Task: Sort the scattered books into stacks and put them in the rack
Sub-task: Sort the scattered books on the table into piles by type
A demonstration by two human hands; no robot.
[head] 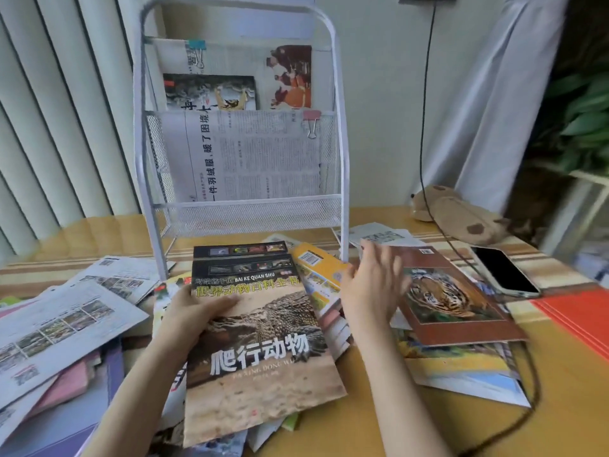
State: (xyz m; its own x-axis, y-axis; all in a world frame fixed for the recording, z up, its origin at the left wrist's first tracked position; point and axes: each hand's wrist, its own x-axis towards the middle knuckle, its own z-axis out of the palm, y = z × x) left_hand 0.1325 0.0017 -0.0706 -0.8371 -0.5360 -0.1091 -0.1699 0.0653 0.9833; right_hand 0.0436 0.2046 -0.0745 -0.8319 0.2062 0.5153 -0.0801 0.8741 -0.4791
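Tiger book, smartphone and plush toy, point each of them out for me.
tiger book (pixel 451 298), head view, on the tiger picture of its cover.
smartphone (pixel 504 270), head view, middle of its dark screen.
plush toy (pixel 458 216), head view, on its brown body.

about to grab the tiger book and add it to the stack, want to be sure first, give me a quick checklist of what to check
1. Left hand grips the reptile book by its left edge, thumb on the cover: ok.
2. Right hand is free, fingers spread, holding nothing: ok.
3. Tiger book lies face up on top of its pile, nothing on it: ok.
4. Black cable runs close past the tiger book's far edge and could snag: not ok.
5. Phone lies beside the tiger book, apart from it: ok.
6. Room in the rack, whose lower pocket already holds a newspaper: cannot tell.
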